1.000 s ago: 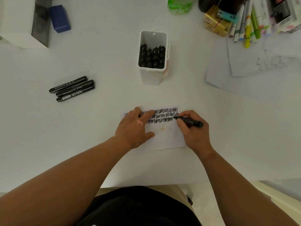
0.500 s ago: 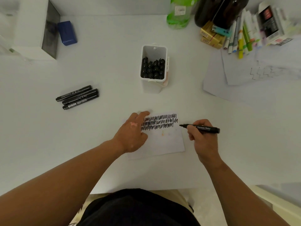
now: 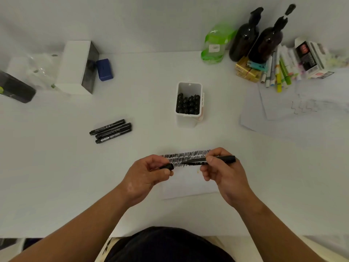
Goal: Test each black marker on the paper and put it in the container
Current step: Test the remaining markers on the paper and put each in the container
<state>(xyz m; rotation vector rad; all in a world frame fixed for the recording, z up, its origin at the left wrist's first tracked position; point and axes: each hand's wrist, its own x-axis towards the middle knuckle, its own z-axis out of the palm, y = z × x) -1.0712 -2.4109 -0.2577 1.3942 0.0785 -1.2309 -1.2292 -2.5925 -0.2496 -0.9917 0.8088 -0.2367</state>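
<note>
1. Two hands are busy just above the paper [image 3: 188, 186]. Your left hand [image 3: 145, 178] pinches the cap [image 3: 167, 166] between thumb and curled fingers. Your right hand [image 3: 224, 176] is curled round the barrel of the marker [image 3: 196, 162], whose bare tip points left at the cap. Tip and cap are near each other but apart.
2. One small miss at the mouth of the cap would likely put the wet tip on your left thumb or fingertips. Line them up before you push.
3. A cap that is only half seated could slip off inside the container [image 3: 187, 121] and let the tip dry out or ink its neighbours. Press it fully home.
4. Neither hand rests on the paper, so nothing pins it. A dropped wrist or forearm could drag it or smear the scribbles [image 3: 186, 157] if they are wet.
5. The container stands well beyond the paper. Its near part is packed with capped markers, and the only free room is at the far side. A marker dropped in at a slant may jam on the others. The container looks tall and narrow, so a push against its rim could tip it.
6. Three more markers [image 3: 111, 131] lie side by side on the table to your left, apparently untested. Reach for them carefully, because a careless knock could set them rolling.
</note>
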